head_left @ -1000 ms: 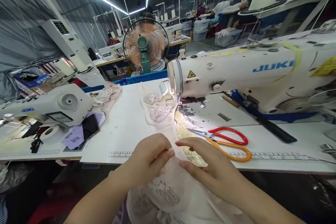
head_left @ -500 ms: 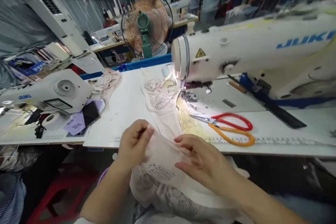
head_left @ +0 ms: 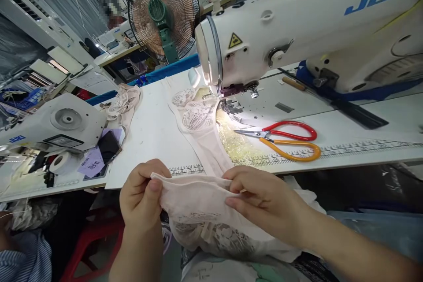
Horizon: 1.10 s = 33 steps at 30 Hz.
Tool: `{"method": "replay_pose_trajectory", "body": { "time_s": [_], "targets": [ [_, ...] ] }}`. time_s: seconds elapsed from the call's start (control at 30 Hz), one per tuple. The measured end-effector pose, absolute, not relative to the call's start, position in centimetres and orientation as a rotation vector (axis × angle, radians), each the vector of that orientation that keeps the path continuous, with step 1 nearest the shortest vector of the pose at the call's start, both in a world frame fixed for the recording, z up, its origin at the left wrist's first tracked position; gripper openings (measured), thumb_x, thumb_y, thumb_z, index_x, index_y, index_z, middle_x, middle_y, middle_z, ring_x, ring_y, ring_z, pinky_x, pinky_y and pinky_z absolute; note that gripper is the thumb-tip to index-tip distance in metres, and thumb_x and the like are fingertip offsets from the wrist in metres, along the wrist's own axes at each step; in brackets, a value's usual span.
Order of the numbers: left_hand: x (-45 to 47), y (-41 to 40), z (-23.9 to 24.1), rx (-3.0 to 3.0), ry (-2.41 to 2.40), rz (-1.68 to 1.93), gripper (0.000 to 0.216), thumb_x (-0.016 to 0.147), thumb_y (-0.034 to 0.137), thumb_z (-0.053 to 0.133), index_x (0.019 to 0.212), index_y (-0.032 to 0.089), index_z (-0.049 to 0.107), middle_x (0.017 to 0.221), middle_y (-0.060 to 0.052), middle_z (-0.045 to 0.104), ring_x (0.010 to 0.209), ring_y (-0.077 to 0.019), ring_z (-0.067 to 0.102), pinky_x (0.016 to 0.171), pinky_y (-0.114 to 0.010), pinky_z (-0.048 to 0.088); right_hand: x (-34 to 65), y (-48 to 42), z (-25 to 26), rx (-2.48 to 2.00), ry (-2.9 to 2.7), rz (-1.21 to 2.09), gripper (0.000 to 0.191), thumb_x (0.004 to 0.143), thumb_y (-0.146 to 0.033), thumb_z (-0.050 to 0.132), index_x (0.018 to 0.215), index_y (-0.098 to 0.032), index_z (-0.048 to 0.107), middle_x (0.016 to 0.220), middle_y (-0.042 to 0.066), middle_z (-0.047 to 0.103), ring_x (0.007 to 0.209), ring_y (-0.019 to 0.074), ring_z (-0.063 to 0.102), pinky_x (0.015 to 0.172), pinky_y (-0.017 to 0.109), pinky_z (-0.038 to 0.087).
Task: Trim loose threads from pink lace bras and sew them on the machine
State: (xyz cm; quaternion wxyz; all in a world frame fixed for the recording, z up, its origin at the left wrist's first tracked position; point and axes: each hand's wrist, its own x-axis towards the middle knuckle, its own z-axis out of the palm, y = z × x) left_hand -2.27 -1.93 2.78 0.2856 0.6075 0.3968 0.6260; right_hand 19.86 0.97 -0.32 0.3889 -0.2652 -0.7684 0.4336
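A pale pink lace bra point(head_left: 198, 200) hangs over the table's front edge, with its upper edge stretched between my two hands. My left hand point(head_left: 143, 191) pinches one end of that edge between thumb and fingers. On the other side, my right hand point(head_left: 261, 200) grips the fabric, thumb below and fingers above. A further lace-cupped part point(head_left: 198, 116) lies on the table and reaches under the needle area of the white sewing machine point(head_left: 251, 48). Whether it joins the piece in my hands is hard to tell.
Scissors point(head_left: 277, 139) with red and orange handles lie right of the fabric, by a printed ruler strip point(head_left: 350, 145). A second sewing machine point(head_left: 62, 119), a dark phone point(head_left: 109, 146) and a pink garment pile point(head_left: 124, 101) are left. Behind stands a fan point(head_left: 163, 13); a red stool point(head_left: 95, 246) is below.
My left hand has moved left, drawing the fabric's edge taut. My right hand has closed from a looser, spread pose onto the fabric. The camera view has shifted slightly.
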Motion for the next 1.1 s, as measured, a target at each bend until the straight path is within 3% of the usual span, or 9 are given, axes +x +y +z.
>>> {"method": "replay_pose_trajectory", "body": {
  "time_s": [0.1, 0.4, 0.5, 0.6, 0.67, 0.83, 0.97, 1.1],
  "targets": [
    [-2.6, -2.0, 2.6, 1.582, 1.021, 1.755, 0.008, 0.085, 0.017, 0.052, 0.078, 0.015, 0.057, 0.064, -0.001, 0.052, 0.056, -0.0116, 0.046, 0.047, -0.024, 0.036, 20.0, 0.7, 0.0, -0.718, -1.881, 1.109, 0.017, 0.082, -0.015, 0.051, 0.067, -0.021, 0.046, 0.072, 0.001, 0.061, 0.063, 0.0114, 0.056, 0.052, 0.021, 0.045],
    [-2.9, -1.4, 2.2, 1.660, 0.897, 1.719, 0.009, 0.084, 0.017, 0.054, 0.080, 0.014, 0.061, 0.062, -0.001, 0.052, 0.054, -0.0116, 0.048, 0.046, -0.023, 0.037, 20.4, -0.3, -0.4, -0.716, -1.883, 0.876, 0.017, 0.082, -0.011, 0.048, 0.070, -0.022, 0.045, 0.064, -0.001, 0.061, 0.055, 0.0094, 0.056, 0.049, 0.019, 0.043],
    [-2.7, -1.3, 2.0, 1.650, 0.857, 1.684, 0.010, 0.084, 0.018, 0.054, 0.080, 0.015, 0.063, 0.059, -0.001, 0.051, 0.052, -0.0110, 0.048, 0.043, -0.022, 0.036, 20.5, -0.7, -1.1, -0.818, -1.892, 0.786, 0.011, 0.083, -0.014, 0.050, 0.091, -0.022, 0.049, 0.065, -0.002, 0.061, 0.054, 0.0110, 0.055, 0.050, 0.021, 0.044],
    [-2.5, -1.1, 1.6, 1.615, 0.860, 1.647, 0.010, 0.084, 0.019, 0.056, 0.079, 0.015, 0.064, 0.059, -0.001, 0.051, 0.052, -0.0107, 0.048, 0.043, -0.021, 0.037, 20.6, -0.8, -1.9, -0.751, -1.961, 0.797, 0.035, 0.084, -0.014, 0.048, 0.118, -0.021, 0.043, 0.073, 0.000, 0.063, 0.060, 0.0127, 0.057, 0.052, 0.023, 0.045],
    [-2.4, -0.9, 1.1, 1.586, 0.877, 1.636, 0.009, 0.083, 0.018, 0.057, 0.078, 0.016, 0.064, 0.059, -0.001, 0.052, 0.052, -0.0110, 0.049, 0.044, -0.022, 0.038, 20.7, -0.8, -2.3, -0.657, -1.999, 0.827, 0.040, 0.085, -0.014, 0.049, 0.123, -0.021, 0.042, 0.074, 0.001, 0.063, 0.061, 0.0132, 0.055, 0.052, 0.024, 0.044],
    [-2.2, -0.7, 0.2, 1.530, 0.921, 1.651, 0.008, 0.083, 0.017, 0.056, 0.082, 0.017, 0.064, 0.063, -0.001, 0.054, 0.056, -0.0122, 0.050, 0.046, -0.023, 0.040, 20.6, -0.5, -2.8, -0.668, -1.973, 0.878, 0.032, 0.083, -0.030, 0.060, 0.113, -0.021, 0.054, 0.069, 0.001, 0.058, 0.056, 0.0122, 0.052, 0.049, 0.023, 0.042],
    [-2.3, -0.5, 0.3, 1.581, 0.899, 1.609, 0.009, 0.083, 0.016, 0.055, 0.081, 0.016, 0.064, 0.062, -0.002, 0.054, 0.056, -0.0125, 0.050, 0.046, -0.023, 0.039, 20.4, -0.3, -2.2, -0.735, -1.958, 0.862, 0.008, 0.084, -0.019, 0.054, 0.087, -0.018, 0.061, 0.069, 0.002, 0.056, 0.057, 0.0111, 0.051, 0.050, 0.023, 0.040],
    [-2.5, -0.4, 0.7, 1.620, 0.891, 1.578, 0.009, 0.083, 0.015, 0.055, 0.082, 0.015, 0.064, 0.063, -0.003, 0.054, 0.058, -0.0133, 0.051, 0.046, -0.023, 0.038, 20.3, -0.2, -1.6, -0.713, -1.929, 0.829, 0.009, 0.081, -0.016, 0.054, 0.073, -0.016, 0.059, 0.072, 0.004, 0.054, 0.061, 0.0124, 0.050, 0.052, 0.025, 0.041]
  ]
}}
